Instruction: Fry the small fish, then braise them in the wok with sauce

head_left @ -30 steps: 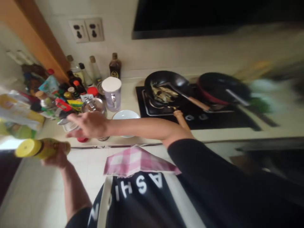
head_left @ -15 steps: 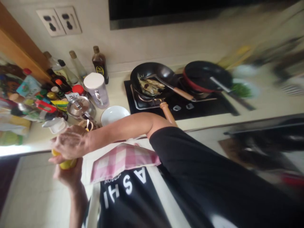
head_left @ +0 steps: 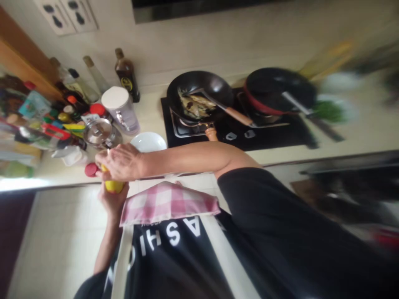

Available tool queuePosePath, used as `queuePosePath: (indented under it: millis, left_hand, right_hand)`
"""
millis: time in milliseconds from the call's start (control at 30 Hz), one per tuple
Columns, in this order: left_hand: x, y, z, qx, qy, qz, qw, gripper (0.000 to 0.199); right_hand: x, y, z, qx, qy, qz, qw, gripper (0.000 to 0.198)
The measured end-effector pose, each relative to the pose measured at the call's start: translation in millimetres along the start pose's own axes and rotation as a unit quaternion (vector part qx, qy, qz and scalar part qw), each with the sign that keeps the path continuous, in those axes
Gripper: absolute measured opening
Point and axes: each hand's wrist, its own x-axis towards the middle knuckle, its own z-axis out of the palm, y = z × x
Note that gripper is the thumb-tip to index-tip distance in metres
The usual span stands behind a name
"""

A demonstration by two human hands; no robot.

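Observation:
In front of the counter edge, my left hand (head_left: 110, 201) is wrapped round the lower part of a small yellow bottle (head_left: 114, 187). My right hand (head_left: 123, 162) reaches across from the right and closes over the bottle's upper part, hiding most of it. A round red cap (head_left: 91, 169) shows beside the right fingertips; whether it is joined to the bottle I cannot tell. Just behind the hands are a glass-lidded pot (head_left: 99, 132) and a white bowl (head_left: 149, 142).
On the stove, a wok (head_left: 199, 83) holds fish and a wooden-handled spatula (head_left: 238, 116). Right of it sits a red-sided pan (head_left: 280, 89), with a plate of chopped greens (head_left: 330, 111) beyond. A clear pitcher (head_left: 123, 112), a brown bottle (head_left: 127, 77) and several condiments crowd the left.
Both hands have moved right and up in view with the yellow bottle. The red cap now shows beside my right fingers. The camera view has shifted slightly.

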Motion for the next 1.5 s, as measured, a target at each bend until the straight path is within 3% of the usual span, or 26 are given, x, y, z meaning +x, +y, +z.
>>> queuePosePath:
  millis: [67, 167, 400, 533, 667, 767, 967, 1100, 1200, 1333, 1500]
  left_hand:
    - [-5.0, 17.0, 8.1, 0.001, 0.011, 0.011, 1.000, 0.053]
    - [-5.1, 32.2, 12.4, -0.007, -0.004, 0.025, 1.000, 0.051]
    - [4.8, 44.0, 7.2, -0.094, -0.087, 0.086, 0.988, 0.055]
    - [8.5, 49.3, 7.3, -0.195, -0.154, 0.098, 0.964, 0.049]
    - [11.3, 51.4, 11.5, -0.365, -0.259, 0.035, 0.894, 0.053]
    - [16.3, 49.2, 18.9, -0.446, -0.331, -0.002, 0.832, 0.058]
    - [34.6, 44.2, 36.6, -0.512, -0.494, -0.030, 0.702, 0.064]
    - [45.0, 48.7, 40.5, -0.482, -0.591, -0.044, 0.645, 0.063]
    - [48.8, 55.0, 39.9, -0.461, -0.612, -0.034, 0.642, 0.063]
    - [52.5, 61.2, 38.2, -0.441, -0.600, 0.006, 0.667, 0.063]
    - [55.6, 66.0, 37.2, -0.341, -0.617, 0.131, 0.697, 0.056]
  right_hand:
    - [-10.8, 1.5, -1.5, -0.006, 0.022, 0.022, 0.999, 0.053]
    - [-22.9, 10.8, -2.6, -0.027, 0.062, 0.006, 0.998, 0.051]
    - [-37.2, 35.7, -5.0, -0.057, 0.059, -0.052, 0.995, 0.051]
    - [-41.7, 51.0, -18.2, -0.007, 0.027, -0.071, 0.997, 0.055]
    - [-42.0, 72.9, -41.5, 0.129, -0.037, -0.093, 0.987, 0.049]
    - [-43.4, 82.3, -57.1, 0.188, -0.040, -0.125, 0.973, 0.046]
    - [-47.5, 72.3, -75.8, 0.125, -0.091, -0.196, 0.968, 0.039]
    - [-51.9, 59.9, -85.0, 0.063, -0.100, -0.215, 0.969, 0.035]
    - [-58.5, 51.5, -86.6, 0.019, -0.097, -0.211, 0.972, 0.033]
    - [-68.4, 41.1, -81.3, -0.045, -0.086, -0.190, 0.977, 0.019]
    - [-66.6, 39.9, -83.7, -0.004, -0.125, -0.191, 0.973, 0.016]
